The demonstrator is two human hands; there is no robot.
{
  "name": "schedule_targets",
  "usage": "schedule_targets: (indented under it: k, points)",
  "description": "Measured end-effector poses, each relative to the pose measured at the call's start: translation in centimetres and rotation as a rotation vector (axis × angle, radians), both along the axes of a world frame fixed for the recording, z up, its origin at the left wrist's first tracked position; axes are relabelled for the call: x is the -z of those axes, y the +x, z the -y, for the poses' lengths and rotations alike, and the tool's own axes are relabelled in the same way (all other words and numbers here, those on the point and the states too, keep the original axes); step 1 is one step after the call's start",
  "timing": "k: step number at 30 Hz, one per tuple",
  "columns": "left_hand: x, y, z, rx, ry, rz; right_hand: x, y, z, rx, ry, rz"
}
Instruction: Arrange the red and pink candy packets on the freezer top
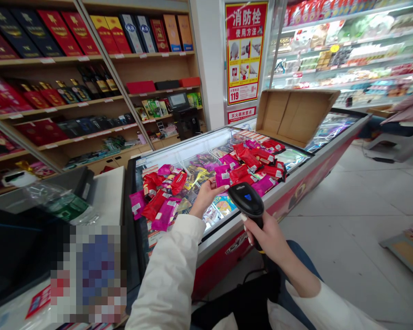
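A black handheld barcode scanner (pixel 246 200) is gripped by its handle in my right hand (pixel 266 233), its head angled toward the packets. My left hand (pixel 206 196) pinches a magenta snack packet (pixel 222 178) with a white label turned up, just ahead of the scanner. Behind it lies a heap of red and magenta packets (pixel 248 158) on the glass top of a chest freezer (pixel 206 240). Left of my left hand is a second group of similar packets (pixel 161 197). Yellow and blue packages show through the glass between the two groups.
An open cardboard box (pixel 291 117) stands at the freezer's far end. A counter (pixel 112 197) with a dark monitor and a plastic-wrapped green item adjoins on the left. Shelves of boxes and bottles (pixel 89 87) line the back. A person's sleeve (pixel 406 105) shows at far right.
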State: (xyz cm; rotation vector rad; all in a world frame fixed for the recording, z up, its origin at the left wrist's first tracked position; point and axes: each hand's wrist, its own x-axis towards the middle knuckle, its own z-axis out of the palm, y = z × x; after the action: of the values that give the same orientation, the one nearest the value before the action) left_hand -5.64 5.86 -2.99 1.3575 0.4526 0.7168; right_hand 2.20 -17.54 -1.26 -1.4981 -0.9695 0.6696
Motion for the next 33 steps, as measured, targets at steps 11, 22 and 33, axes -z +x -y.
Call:
schedule_targets:
  k: [11,22,33]
  points:
    - [-1.8,-3.2,-2.8,-0.726,0.683,-0.629,1.7,0.6,1.5,0.027,-0.023,0.001]
    - [-2.2,0.0,-1.2,-0.746,1.129,-0.747,3.1,3.3,3.6,0.136,0.009,-0.081]
    - [-0.5,7.4,3.5,-0.251,0.744,-0.549,2.5,3.5,4.1,0.171,0.002,-0.135]
